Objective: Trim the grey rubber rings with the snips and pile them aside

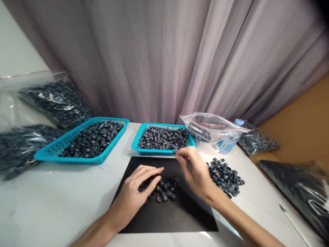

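Note:
A black mat [144, 216] lies on the white table with a small pile of dark grey hollow plastic cylinders [164, 196] on it. My left hand [136, 187] rests over the left side of this pile, thumb and fingers apart, with no piece visible between the tips. My right hand [194, 169] is raised above the mat's far right part, near the front rim of the middle blue basket [154, 151]. Its thumb and forefinger pinch one small dark grey cylinder [175, 151]. More such cylinders fill the middle basket.
A larger blue basket [99, 160] of cylinders stands left, beside filled plastic bags [58, 99]. Loose cylinders [226, 178] lie right of the mat. Behind them are an open zip bag [213, 125] and a water bottle [227, 144]. A pointed blade-like strip [293, 221] lies far right.

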Motion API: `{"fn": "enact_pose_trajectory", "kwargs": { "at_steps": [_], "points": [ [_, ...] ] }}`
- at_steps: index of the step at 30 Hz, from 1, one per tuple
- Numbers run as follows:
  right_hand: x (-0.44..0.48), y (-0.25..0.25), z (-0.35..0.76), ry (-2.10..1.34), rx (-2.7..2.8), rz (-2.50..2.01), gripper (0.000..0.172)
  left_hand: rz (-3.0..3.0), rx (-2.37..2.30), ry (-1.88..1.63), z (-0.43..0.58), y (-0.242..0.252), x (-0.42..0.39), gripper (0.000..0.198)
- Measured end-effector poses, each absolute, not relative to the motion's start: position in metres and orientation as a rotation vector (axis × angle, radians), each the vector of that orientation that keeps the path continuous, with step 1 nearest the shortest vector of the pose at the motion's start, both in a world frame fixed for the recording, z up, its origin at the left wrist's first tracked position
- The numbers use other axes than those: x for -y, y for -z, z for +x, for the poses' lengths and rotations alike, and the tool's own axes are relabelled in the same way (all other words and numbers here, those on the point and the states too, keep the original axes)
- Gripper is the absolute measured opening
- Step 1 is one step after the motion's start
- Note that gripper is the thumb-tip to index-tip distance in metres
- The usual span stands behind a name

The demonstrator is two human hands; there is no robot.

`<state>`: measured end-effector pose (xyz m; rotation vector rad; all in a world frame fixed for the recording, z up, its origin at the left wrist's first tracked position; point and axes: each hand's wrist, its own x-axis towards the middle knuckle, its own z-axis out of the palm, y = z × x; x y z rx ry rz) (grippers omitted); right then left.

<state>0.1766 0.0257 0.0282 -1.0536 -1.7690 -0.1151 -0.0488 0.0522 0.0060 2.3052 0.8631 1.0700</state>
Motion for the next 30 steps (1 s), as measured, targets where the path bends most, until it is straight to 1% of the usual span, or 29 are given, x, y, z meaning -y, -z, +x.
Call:
{"fn": "enact_pose_trajectory", "kwargs": {
  "at_steps": [4, 8, 11, 20, 28, 30],
  "points": [
    [-0.027, -0.083, 0.228, 0.474, 1.722, -1.303, 0.005, 2.486, -0.752, -1.005, -0.046, -0.002, -0.048, 0.024],
    [-0.025, -0.106, 0.271, 0.700, 1.636, -1.459, 0.004, 2.543, -0.682, -1.072, -0.043, -0.005, -0.041, 0.022],
    [-0.028, -0.107, 0.284, 0.745, 1.702, -1.483, 0.008, 2.540, -0.664, -1.123, -0.043, -0.010, -0.036, 0.022],
    [-0.037, -0.102, 0.285, 0.856, 1.755, -1.523, 0.023, 2.545, -0.714, -1.051, -0.043, -0.011, -0.038, 0.024],
    [-0.020, -0.113, 0.260, 0.768, 1.622, -1.465, 0.014, 2.506, -0.724, -1.027, -0.043, -0.011, -0.037, 0.025],
    [-0.012, -0.109, 0.243, 0.677, 1.627, -1.397, 0.012, 2.458, -0.754, -1.057, -0.042, -0.009, -0.037, 0.024]
  ]
}}
